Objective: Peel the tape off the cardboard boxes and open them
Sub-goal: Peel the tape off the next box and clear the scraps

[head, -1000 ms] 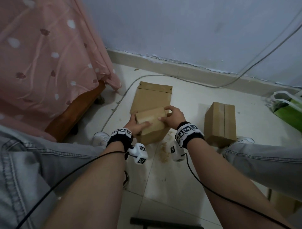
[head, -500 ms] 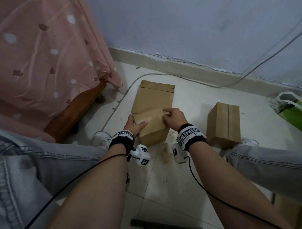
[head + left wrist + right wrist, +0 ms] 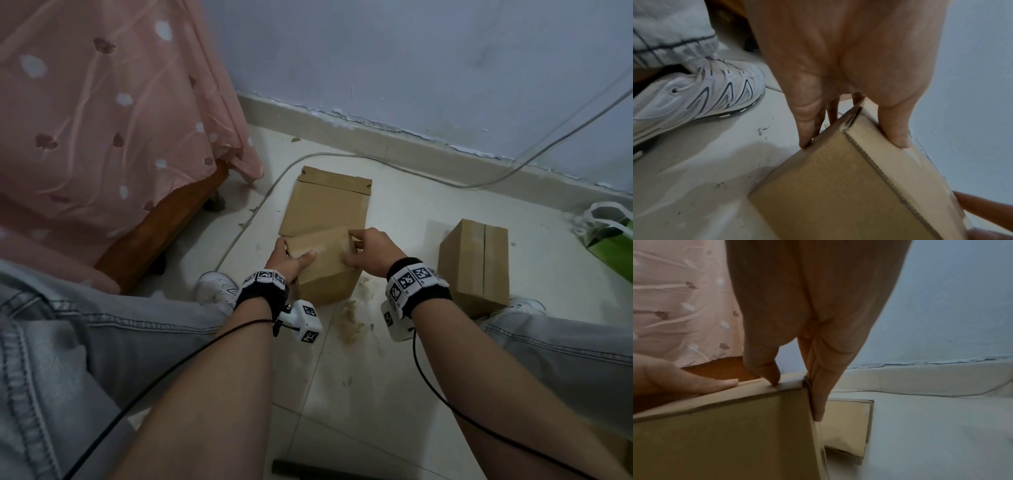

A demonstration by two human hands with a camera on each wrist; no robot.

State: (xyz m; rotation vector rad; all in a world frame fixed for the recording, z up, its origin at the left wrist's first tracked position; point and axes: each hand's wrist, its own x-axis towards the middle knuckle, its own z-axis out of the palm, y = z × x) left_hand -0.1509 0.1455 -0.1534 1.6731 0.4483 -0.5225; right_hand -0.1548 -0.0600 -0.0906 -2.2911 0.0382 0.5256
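A small brown cardboard box (image 3: 325, 270) stands on the floor between my knees, with clear tape (image 3: 337, 244) across its top. My left hand (image 3: 291, 258) grips its left end, thumb on top and fingers down the side; the left wrist view shows the box (image 3: 838, 186) held by this hand (image 3: 851, 138). My right hand (image 3: 368, 250) holds the right top corner, thumb pressing the top edge and fingers down the right side, as on the box (image 3: 725, 434) in the right wrist view under that hand (image 3: 795, 386). A second taped box (image 3: 476, 263) stands to the right.
A flattened cardboard box (image 3: 327, 202) lies just behind the held one. A bed with a pink cover (image 3: 102, 113) is at left, a cable (image 3: 342, 156) runs along the wall, and a green bag (image 3: 609, 240) sits at far right. Paper scraps (image 3: 349, 318) litter the tiles.
The box has been turned slightly and sits more level. My right hand slid from the box's top middle to its right corner. My left hand keeps its hold.
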